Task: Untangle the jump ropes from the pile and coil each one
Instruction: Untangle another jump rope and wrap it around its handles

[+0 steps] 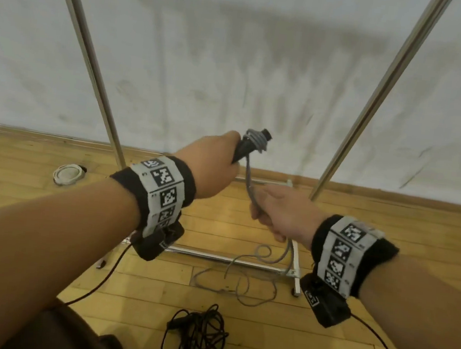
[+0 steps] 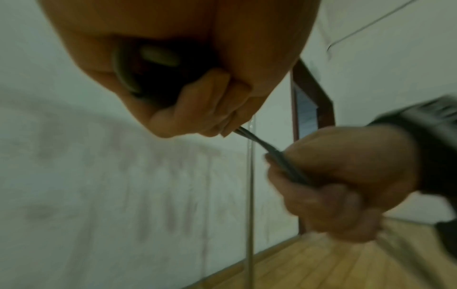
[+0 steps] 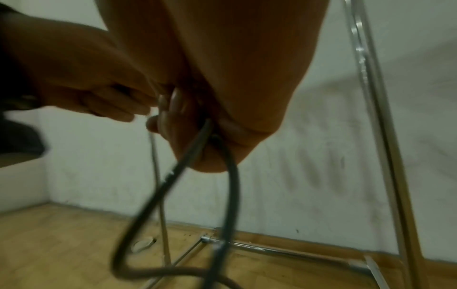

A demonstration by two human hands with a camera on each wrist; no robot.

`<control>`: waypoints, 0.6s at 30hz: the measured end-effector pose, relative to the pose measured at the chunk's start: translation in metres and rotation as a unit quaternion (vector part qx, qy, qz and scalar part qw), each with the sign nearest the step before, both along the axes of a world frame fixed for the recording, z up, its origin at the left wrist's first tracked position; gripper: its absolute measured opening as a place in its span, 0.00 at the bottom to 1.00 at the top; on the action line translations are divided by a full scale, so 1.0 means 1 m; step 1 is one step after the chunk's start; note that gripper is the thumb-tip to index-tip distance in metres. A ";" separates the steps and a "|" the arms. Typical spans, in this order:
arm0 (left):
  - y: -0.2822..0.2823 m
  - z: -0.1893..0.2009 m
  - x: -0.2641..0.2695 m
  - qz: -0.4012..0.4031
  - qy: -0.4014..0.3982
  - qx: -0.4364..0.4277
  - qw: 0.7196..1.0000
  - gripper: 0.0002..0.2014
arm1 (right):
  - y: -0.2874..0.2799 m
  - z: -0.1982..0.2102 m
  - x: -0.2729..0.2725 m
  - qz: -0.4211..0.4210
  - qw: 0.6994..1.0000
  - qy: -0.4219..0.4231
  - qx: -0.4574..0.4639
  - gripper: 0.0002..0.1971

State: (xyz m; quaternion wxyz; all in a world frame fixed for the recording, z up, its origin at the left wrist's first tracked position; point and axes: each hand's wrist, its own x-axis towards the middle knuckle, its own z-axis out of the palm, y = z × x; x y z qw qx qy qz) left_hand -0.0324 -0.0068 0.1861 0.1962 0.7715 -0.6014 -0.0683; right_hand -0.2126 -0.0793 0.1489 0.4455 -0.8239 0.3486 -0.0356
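My left hand [image 1: 219, 162] grips the black handles [image 1: 243, 147] of a grey jump rope, held up in front of the wall, with several turns of grey rope [image 1: 255, 141] wound round their top. A doubled strand of grey rope [image 1: 249, 184] runs down from there into my right hand [image 1: 273, 212], whose fingers are curled round it. Below that hand the rope [image 3: 230, 176] hangs in loops to the floor [image 1: 241, 282]. The left wrist view shows the handle butt [image 2: 148, 68] in my left palm and my right hand [image 2: 341, 185] round the strand. A tangled black jump rope [image 1: 196, 337] lies on the floor near me.
A chrome rack stands ahead, with slanted poles [image 1: 94, 60] [image 1: 380, 96] and base bars [image 1: 215, 257] on the wooden floor [image 1: 25, 188]. A white coiled rope [image 1: 67, 173] lies at the left by the wall. Black sensor cables [image 1: 107, 275] hang from both wrists.
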 end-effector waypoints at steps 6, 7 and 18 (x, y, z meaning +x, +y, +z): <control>-0.001 -0.028 0.013 -0.007 -0.157 0.185 0.970 0.13 | 0.023 0.043 0.002 0.161 0.949 0.113 -0.247 0.15; 0.000 -0.031 0.008 -0.027 -0.173 0.197 0.965 0.15 | 0.019 0.051 -0.001 0.159 0.942 0.118 -0.270 0.15; 0.024 -0.016 -0.027 -0.232 -0.149 0.086 0.957 0.09 | -0.028 0.058 -0.020 0.059 0.993 -0.031 -0.101 0.14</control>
